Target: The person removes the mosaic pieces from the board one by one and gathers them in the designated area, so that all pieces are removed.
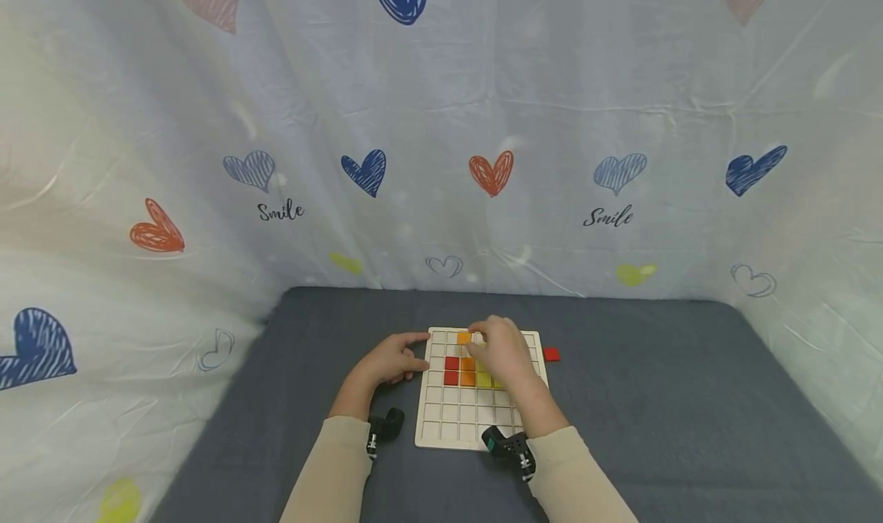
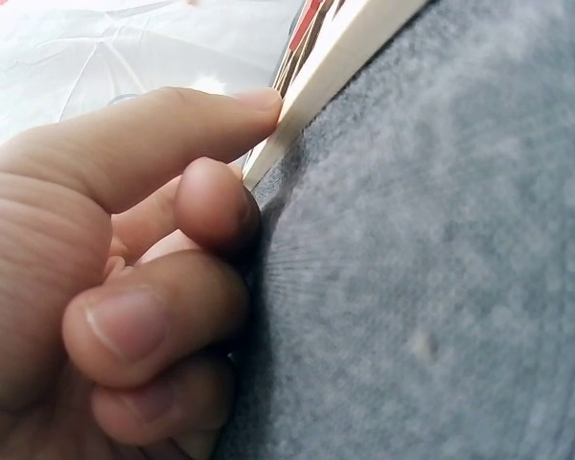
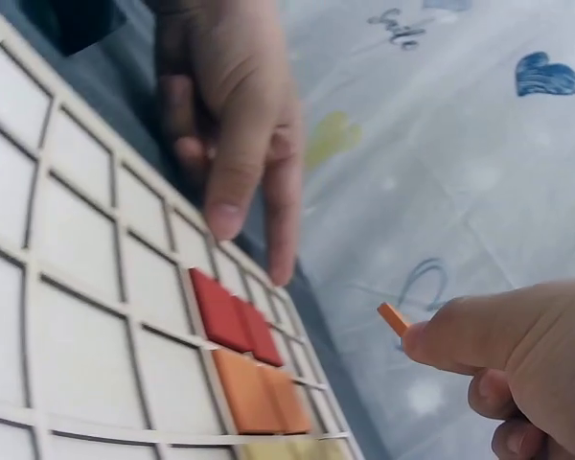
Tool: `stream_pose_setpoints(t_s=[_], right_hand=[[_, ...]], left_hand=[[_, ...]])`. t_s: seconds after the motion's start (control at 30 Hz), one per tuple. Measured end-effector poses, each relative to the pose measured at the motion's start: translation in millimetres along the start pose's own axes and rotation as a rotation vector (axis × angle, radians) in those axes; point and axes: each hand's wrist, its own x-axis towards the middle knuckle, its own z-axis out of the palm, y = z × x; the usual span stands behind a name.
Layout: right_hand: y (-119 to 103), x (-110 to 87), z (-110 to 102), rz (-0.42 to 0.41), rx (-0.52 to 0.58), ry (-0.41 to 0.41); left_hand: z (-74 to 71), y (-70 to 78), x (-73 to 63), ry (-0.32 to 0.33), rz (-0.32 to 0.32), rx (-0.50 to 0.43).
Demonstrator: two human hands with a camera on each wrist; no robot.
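A pale wooden grid board (image 1: 441, 432) lies on the dark grey table. My right hand (image 1: 507, 350) is over its far part and pinches an orange square tile (image 3: 393, 318) between thumb and fingers, above the board's surface. My left hand (image 1: 392, 360) touches the board's left edge with thumb and extended index finger; its other fingers curl loosely, as the left wrist view shows. In the grid's middle sit red tiles (image 3: 220, 309), orange tiles (image 3: 247, 391) and yellow-green tiles (image 1: 484, 379) side by side. My right hand and forearm partly hide the yellow-green ones.
A loose red tile (image 1: 552, 354) lies on the grey tablecloth (image 1: 662, 400) just right of the board. Behind and beside the table hangs a white curtain (image 1: 538, 70) printed with hearts. Each wrist carries a small black camera (image 1: 507, 442).
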Motion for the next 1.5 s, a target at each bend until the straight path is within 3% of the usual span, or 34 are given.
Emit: stream_pose_setpoints(t_s=[0.27, 0.83, 1.23, 1.5], right_hand=[[-0.5, -0.5, -34.3, 0.030, 0.072, 0.020], [34.3, -8.0, -85.3, 0.095, 0.163, 0.039], [75.2, -19.5, -113.3, 0.207, 0.140, 0.006], [111.2, -29.0, -118.2, 0.317, 0.138, -0.054]], left_hand=[[-0.7, -0.7, 0.5, -0.002, 0.003, 0.003], [-1.6, -2.7, -0.3, -0.012, 0.035, 0.004], [0.3, -2.6, 0.4, -0.001, 0.023, 0.004], [-0.1, -1.6, -0.7, 0.002, 0.024, 0.000]])
